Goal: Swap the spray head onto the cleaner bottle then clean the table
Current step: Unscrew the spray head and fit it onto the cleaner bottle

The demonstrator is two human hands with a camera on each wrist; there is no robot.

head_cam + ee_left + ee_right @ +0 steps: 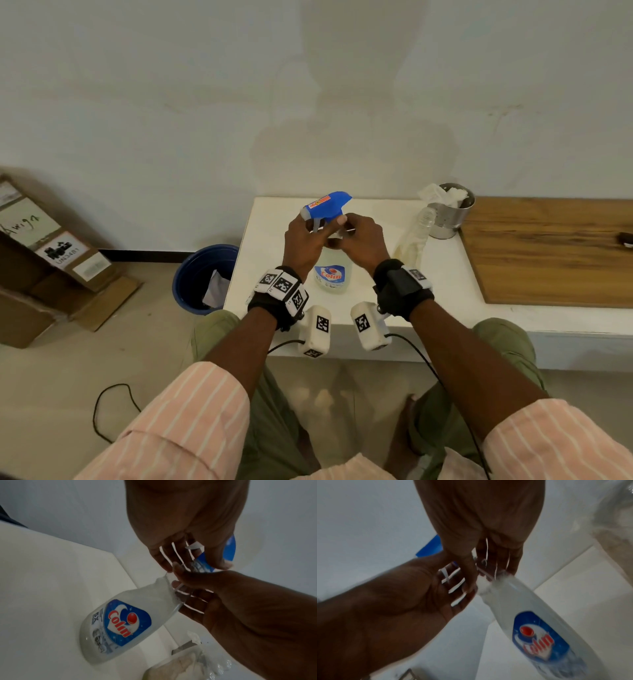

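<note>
The clear cleaner bottle [333, 278] with a blue and red Colin label stands on the white table [445, 284], right in front of me. The blue spray head [328, 205] sits at the top of its neck. My left hand [310, 229] grips the spray head around its trigger and stem. My right hand [346, 230] is curled round the bottle's neck just below the head. In the left wrist view the spray head [230, 547] shows behind my left hand [193, 559], above the bottle [120, 622]. My right hand [494, 566] hides the neck joint of the bottle [539, 628].
An empty clear bottle [415, 240] without a cap stands to the right, next to a metal cup [449, 216] stuffed with tissues. A wooden board [555, 250] covers the table's right part. A blue bin [202, 277] and cardboard boxes [41, 260] are on the floor at left.
</note>
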